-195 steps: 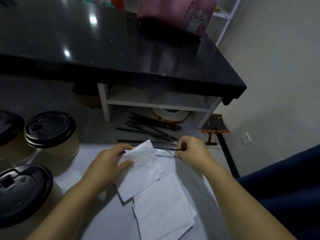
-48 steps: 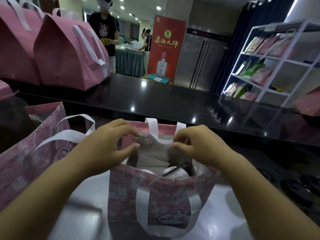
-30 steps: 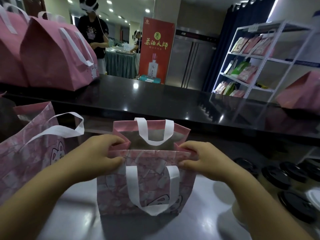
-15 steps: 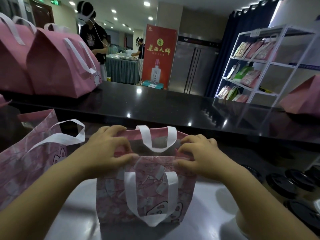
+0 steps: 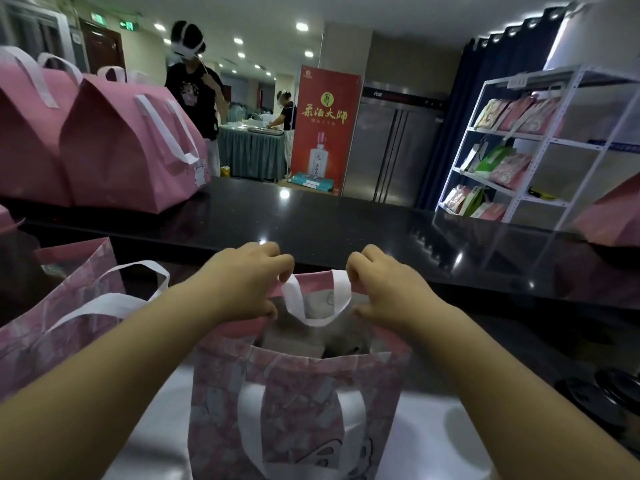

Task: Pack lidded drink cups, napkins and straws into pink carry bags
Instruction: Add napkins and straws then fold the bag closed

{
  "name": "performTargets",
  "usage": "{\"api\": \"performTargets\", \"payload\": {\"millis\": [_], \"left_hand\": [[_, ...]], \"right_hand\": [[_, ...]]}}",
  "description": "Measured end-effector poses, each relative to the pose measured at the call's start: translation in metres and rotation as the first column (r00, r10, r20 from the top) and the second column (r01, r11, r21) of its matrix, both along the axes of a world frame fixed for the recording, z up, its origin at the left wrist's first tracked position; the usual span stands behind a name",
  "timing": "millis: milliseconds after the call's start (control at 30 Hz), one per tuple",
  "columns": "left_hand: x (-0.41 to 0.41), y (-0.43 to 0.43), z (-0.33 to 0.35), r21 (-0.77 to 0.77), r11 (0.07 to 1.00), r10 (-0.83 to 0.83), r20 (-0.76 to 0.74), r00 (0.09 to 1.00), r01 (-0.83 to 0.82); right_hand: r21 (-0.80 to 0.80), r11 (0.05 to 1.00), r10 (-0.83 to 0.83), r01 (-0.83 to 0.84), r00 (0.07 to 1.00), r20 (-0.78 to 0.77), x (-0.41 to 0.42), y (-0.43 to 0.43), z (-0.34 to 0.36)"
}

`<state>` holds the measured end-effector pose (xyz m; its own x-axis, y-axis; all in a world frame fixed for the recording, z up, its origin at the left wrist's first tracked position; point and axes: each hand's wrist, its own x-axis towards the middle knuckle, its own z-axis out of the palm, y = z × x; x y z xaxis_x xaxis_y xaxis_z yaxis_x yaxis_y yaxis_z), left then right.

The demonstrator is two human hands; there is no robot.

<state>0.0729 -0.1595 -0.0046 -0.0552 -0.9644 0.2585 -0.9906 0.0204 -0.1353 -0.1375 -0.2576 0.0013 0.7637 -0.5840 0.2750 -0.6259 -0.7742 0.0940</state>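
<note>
A pink patterned carry bag (image 5: 298,407) with white handles stands on the white worktop right in front of me. My left hand (image 5: 242,285) pinches the far rim of the bag on the left of the far handle. On the handle's other side my right hand (image 5: 384,289) pinches the same rim. The bag's mouth is open, and pale contents show dimly inside. Black-lidded drink cups (image 5: 602,396) stand at the right edge.
A second open pink bag (image 5: 59,323) stands at my left. Closed pink bags (image 5: 128,147) sit on the raised black counter (image 5: 311,220), with another (image 5: 613,216) at far right. A white shelf rack (image 5: 540,147) and two people stand beyond.
Earlier I handled napkins and straws at the worktop. In the last second my hands moved from the bag's near rim to its far rim, and the mouth has opened wider.
</note>
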Motion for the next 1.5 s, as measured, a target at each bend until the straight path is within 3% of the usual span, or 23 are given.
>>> {"api": "performTargets", "payload": {"millis": [133,300,467,567,700,867,1000,1167,1500], "left_hand": [[0.000,-0.010,-0.005,0.014,0.999,0.043,-0.145,0.988,-0.041],[0.002,-0.021,-0.010,0.058,0.995,0.099,-0.312,0.945,-0.086],[0.000,-0.029,-0.020,0.092,0.991,0.119,-0.296,0.948,-0.095],[0.002,-0.027,-0.021,0.016,0.997,0.073,-0.269,0.960,-0.071],[0.008,-0.022,-0.016,-0.098,0.995,-0.008,-0.382,0.924,-0.031],[0.016,-0.018,-0.012,-0.207,0.978,-0.078,-0.417,0.905,-0.011],[0.019,-0.015,-0.009,-0.241,0.970,-0.100,-0.465,0.879,-0.017],[0.023,-0.010,-0.006,-0.208,0.975,-0.056,-0.565,0.823,-0.076],[0.028,0.011,-0.009,-0.187,0.982,-0.085,-0.579,0.811,-0.031]], "right_hand": [[0.052,0.997,-0.067,0.062,0.993,0.100,0.009,-0.018,0.000],[0.069,0.995,-0.076,0.068,0.991,0.115,0.020,-0.034,-0.010],[0.272,0.959,-0.152,0.076,0.951,0.270,0.024,-0.044,-0.016],[0.329,0.942,-0.188,0.068,0.918,0.348,0.025,-0.047,-0.017],[0.348,0.937,-0.133,-0.015,0.908,0.398,0.021,-0.048,-0.016],[0.415,0.899,-0.004,-0.137,0.947,0.321,0.012,-0.038,-0.013],[0.326,0.935,0.084,-0.142,0.979,0.185,0.007,-0.034,-0.010],[0.128,0.984,0.095,-0.124,0.973,0.212,0.010,-0.033,-0.007],[0.366,0.925,-0.068,-0.105,0.900,0.430,0.000,-0.031,-0.008]]}}
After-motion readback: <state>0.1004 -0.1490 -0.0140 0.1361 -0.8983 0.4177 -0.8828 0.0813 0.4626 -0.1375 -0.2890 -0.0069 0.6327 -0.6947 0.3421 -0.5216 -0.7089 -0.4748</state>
